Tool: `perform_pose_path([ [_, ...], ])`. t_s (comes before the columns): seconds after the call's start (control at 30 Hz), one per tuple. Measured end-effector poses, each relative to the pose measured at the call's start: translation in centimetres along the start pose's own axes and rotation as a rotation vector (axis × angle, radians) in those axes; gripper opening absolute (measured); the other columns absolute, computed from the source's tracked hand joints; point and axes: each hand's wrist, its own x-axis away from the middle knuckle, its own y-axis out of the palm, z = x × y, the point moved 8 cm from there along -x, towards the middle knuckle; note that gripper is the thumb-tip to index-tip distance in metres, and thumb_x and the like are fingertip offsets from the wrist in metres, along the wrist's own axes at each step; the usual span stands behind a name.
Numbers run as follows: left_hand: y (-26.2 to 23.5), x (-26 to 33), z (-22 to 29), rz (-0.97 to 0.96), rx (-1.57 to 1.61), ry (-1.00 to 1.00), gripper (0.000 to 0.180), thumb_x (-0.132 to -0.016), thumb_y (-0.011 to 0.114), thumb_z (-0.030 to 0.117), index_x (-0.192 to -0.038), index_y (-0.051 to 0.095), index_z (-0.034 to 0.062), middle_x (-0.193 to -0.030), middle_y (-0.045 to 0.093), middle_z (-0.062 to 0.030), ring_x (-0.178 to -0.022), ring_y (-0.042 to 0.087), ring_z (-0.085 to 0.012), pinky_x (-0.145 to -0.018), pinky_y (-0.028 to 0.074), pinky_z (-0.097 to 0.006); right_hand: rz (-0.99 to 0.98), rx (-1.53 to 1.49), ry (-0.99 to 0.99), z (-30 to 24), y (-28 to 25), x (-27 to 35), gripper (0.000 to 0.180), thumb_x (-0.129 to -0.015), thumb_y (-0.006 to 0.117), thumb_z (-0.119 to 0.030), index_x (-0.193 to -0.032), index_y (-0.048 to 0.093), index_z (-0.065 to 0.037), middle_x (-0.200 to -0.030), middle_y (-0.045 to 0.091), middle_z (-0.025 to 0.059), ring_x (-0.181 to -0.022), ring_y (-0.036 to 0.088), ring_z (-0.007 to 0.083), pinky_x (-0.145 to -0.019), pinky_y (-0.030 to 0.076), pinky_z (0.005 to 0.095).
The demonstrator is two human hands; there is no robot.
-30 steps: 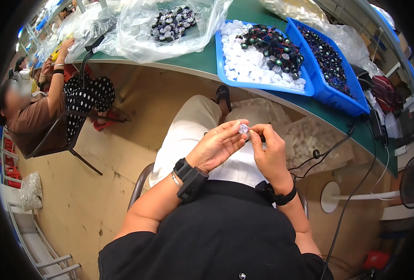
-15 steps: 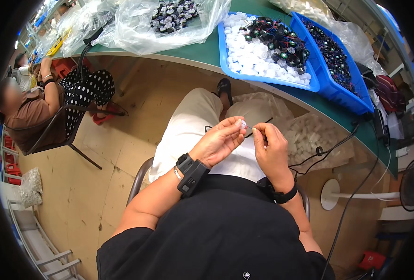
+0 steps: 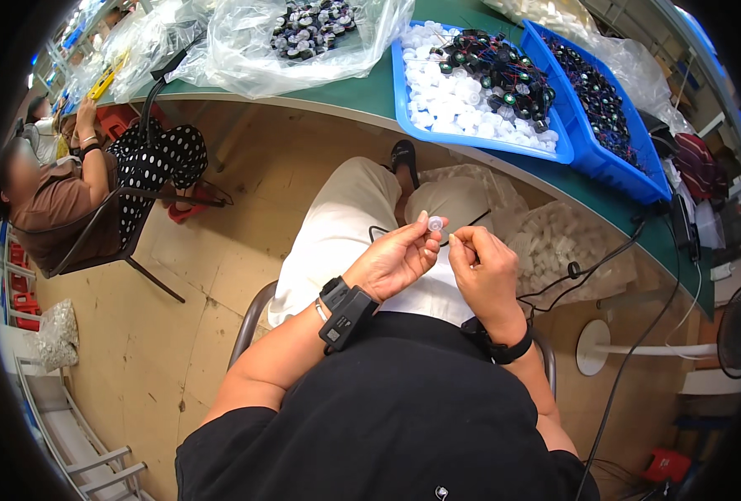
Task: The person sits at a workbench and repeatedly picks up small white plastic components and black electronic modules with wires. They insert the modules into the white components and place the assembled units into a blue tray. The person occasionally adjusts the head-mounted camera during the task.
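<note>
Over my lap, my left hand pinches a small white round plastic cap between thumb and fingers, its circular face showing. Just to the right, my right hand is closed, thumb against forefinger. Whatever is between those fingertips is too small to make out. The two hands are close together but apart. On the table beyond them, a blue tray holds loose white caps on its left side and black round parts with thin wires on its right.
A second blue bin of black wired parts stands to the right. Clear plastic bags cover the green table. A bag of white pieces lies below. Black cables hang at the right near a fan. A co-worker sits left.
The cap in my left hand has turned so its round face shows. My right fingertips have dropped slightly away from it, and the thin line between the hands no longer shows.
</note>
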Motion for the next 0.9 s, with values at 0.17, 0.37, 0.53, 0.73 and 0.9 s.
perform_pose_path([
  [0.17,-0.03,-0.04,-0.07,0.011,-0.026,0.005,0.034,-0.098,0.053,0.027,-0.114,0.052,-0.0027,-0.089,0.052,-0.0012,-0.073,0.051,-0.0057,-0.064,0.050,-0.018,0.008,0.002,0.021,0.19,0.03,0.02,0.009,-0.078,0.066,-0.004,-0.077,0.058,-0.005,-0.060,0.056,0.0058,-0.053,0.057,0.0215,-0.050,0.044,0.0346],
  [0.37,0.14,0.13,0.02,0.032,-0.087,0.013,0.031,-0.097,0.056,0.028,-0.110,0.054,-0.0004,-0.086,0.053,-0.0001,-0.072,0.051,-0.0045,-0.063,0.048,-0.017,0.001,0.020,0.040,0.50,0.12,0.09,0.009,-0.078,0.066,-0.005,-0.076,0.057,-0.006,-0.060,0.056,0.0061,-0.053,0.057,0.0226,-0.050,0.044,0.0353],
  [0.53,-0.17,0.09,0.08,0.048,-0.100,0.014,0.030,-0.096,0.057,0.029,-0.108,0.055,0.0008,-0.086,0.054,-0.0001,-0.071,0.051,-0.0039,-0.062,0.048,-0.016,-0.001,0.022,0.036,0.45,0.18,0.14,0.009,-0.078,0.066,-0.005,-0.077,0.057,-0.006,-0.060,0.056,0.0061,-0.053,0.057,0.0228,-0.050,0.044,0.0355],
  [0.73,-0.69,-0.16,-0.15,0.045,-0.070,-0.012,0.029,-0.096,0.057,0.029,-0.105,0.056,0.0017,-0.083,0.054,0.0003,-0.069,0.051,-0.0036,-0.060,0.048,-0.016,-0.008,0.025,0.008,0.26,0.27,0.11,0.009,-0.078,0.067,-0.005,-0.078,0.058,-0.006,-0.061,0.057,0.0061,-0.054,0.058,0.0228,-0.050,0.044,0.0353],
  [0.9,-0.74,-0.20,-0.35,0.061,-0.042,-0.024,0.028,-0.096,0.056,0.029,-0.103,0.056,0.0020,-0.082,0.054,0.0008,-0.067,0.051,-0.0035,-0.058,0.047,-0.016,-0.014,0.028,0.012,0.33,0.33,0.17,0.009,-0.079,0.067,-0.005,-0.079,0.058,-0.006,-0.061,0.057,0.0061,-0.054,0.058,0.0228,-0.050,0.044,0.0352],
])
